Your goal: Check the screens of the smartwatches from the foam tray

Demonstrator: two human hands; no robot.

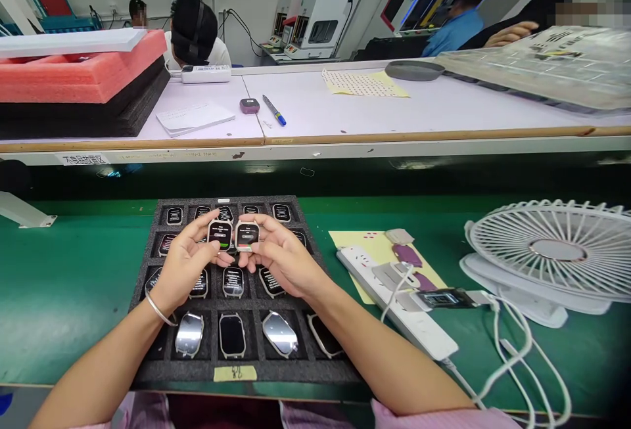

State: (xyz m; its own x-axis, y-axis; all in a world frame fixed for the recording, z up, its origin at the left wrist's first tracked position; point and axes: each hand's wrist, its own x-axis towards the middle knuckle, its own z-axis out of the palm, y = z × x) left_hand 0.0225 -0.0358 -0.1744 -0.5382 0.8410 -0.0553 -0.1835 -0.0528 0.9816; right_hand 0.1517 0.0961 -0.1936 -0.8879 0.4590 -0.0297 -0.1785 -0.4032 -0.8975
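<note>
Two smartwatch bodies without straps are held up side by side above a dark foam tray (177, 371). My left hand (190, 255) is closed on one smartwatch (219, 234), whose lit screen shows text and a green bar. Between the thumb and fingers of my right hand (280, 255) is the other smartwatch (246, 236), with text and a reddish bar at the bottom. Below them, several watches lie in the tray's compartments. Some show white text, while a watch (231, 335) in the front row has a dark screen. My arms cover part of the tray.
Right of the tray lie a white power strip (399, 304) with cables, a yellow sheet (345, 240) and a white fan (557, 251). A raised shelf (296, 113) behind carries foam blocks (98, 74), papers and a pen (274, 110). Other people sit beyond it.
</note>
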